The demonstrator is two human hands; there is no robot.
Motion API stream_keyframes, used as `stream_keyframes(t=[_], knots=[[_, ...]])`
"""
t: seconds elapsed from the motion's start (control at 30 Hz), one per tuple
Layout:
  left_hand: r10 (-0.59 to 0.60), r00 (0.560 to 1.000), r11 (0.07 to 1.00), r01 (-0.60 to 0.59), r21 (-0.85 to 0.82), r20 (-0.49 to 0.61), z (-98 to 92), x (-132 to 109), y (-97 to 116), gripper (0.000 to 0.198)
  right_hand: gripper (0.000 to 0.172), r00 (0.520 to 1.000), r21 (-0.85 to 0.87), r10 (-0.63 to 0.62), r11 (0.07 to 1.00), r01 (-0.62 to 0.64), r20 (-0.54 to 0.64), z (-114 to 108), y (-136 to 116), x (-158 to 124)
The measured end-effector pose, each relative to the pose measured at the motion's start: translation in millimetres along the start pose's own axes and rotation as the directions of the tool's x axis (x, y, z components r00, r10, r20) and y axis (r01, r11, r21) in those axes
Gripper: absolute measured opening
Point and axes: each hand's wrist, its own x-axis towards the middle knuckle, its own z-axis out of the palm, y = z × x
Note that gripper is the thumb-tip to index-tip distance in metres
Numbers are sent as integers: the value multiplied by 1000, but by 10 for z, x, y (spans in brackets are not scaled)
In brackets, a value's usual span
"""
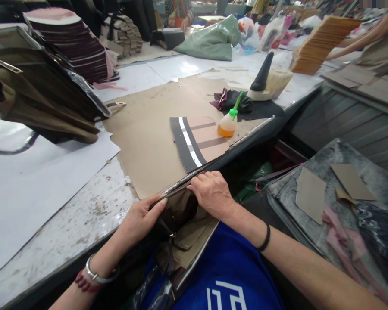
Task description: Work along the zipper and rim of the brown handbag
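your left hand (142, 217) and right hand (213, 193) both pinch the top edge of the brown bag (181, 224), which lies between them against the bench (84, 215) edge.

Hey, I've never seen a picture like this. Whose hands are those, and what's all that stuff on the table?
No machine here: the one picture comes from a camera worn on a person's head, looking down at their own hands. The left hand and right hand both grip the top edge of a brown bag at the near edge of the table. On it are a brown paper sheet, a striped flat piece, a small bottle of orange liquid and a black cone. Dark bags are piled at the left. The arm at top right is another person's.
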Motion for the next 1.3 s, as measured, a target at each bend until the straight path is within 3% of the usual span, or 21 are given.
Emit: stream_keyframes(t=[0.53,1.03,1.3], knots=[[-88,995,994,90,-54,46,-28,7,50,42,22,999,4,50,999,-50,1,51,10,22],[-77,997,996,76,-45,-29,15,29,51,48,22,998,20,68,998,-68,-5,66,41,4],[-120,993,983,122,-134,22,1,54,94,49,22,988,42,151,988,-151,-15,98,45,63]])
